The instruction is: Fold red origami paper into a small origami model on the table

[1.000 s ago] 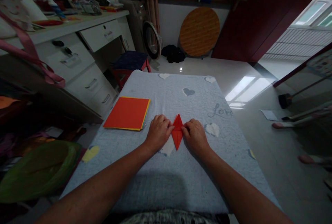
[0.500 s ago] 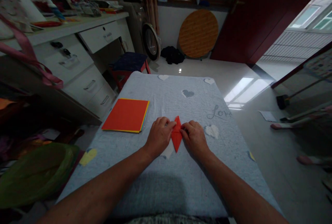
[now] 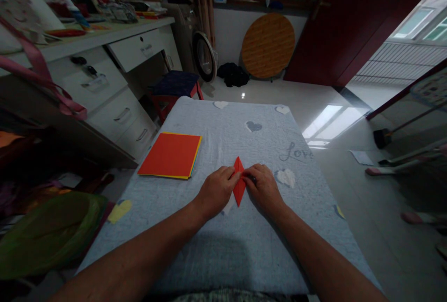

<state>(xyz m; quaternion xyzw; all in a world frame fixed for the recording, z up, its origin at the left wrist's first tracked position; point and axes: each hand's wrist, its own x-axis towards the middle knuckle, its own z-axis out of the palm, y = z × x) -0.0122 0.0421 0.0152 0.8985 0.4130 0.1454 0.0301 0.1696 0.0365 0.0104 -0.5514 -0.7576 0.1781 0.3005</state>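
A small red folded paper [image 3: 239, 189], a narrow diamond shape, lies on the grey-blue cloth-covered table [image 3: 223, 246]. My left hand [image 3: 215, 189] presses on its left side with curled fingers. My right hand [image 3: 262, 186] pinches its right side, fingers closed on the paper. The paper's middle is partly hidden by my fingertips. A stack of square coloured sheets [image 3: 171, 155], red on top, lies to the left of my hands.
A white desk with drawers [image 3: 115, 73] stands at the left, a red stool [image 3: 174, 88] beyond the table's far left corner. A green bag [image 3: 49, 232] sits at the lower left. A round wooden board [image 3: 268, 44] leans on the far wall. A broom [image 3: 401, 127] lies on the floor at right.
My two hands have drawn closer together over the red paper, which now looks narrower than a second ago. The stack of sheets has not moved.
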